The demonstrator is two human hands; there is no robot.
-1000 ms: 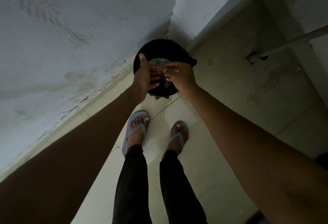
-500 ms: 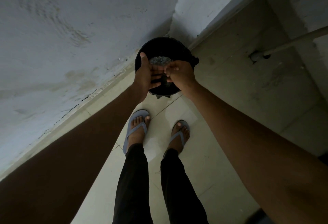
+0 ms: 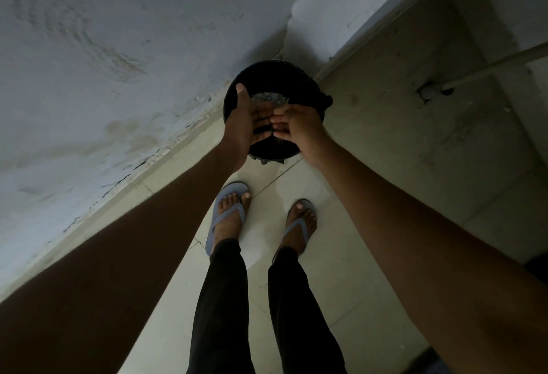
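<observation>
Fingers (image 3: 261, 114) of the left hand (image 3: 244, 121) lie straight and relaxed, palm turned inward and thumb raised, with a grey clump (image 3: 268, 97) resting against their tips; the right hand (image 3: 301, 126) faces it with fingers (image 3: 280, 135) curled, their tips meeting the left ones at the clump's edge, though the dim light hides whether they pinch it. Both hands hang over the mouth of a black bucket (image 3: 278, 72), which stands on the floor (image 3: 370, 183) in the corner. That floor is pale square tile with thin joints. On the left, a rough grey-white wall (image 3: 118, 62) is stained and cracked along its base. On the right, a pipe (image 3: 489, 65) slants down to the floor. Nearer stand feet in blue-grey flip-flops (image 3: 226, 219) below black trousers (image 3: 219, 299)
</observation>
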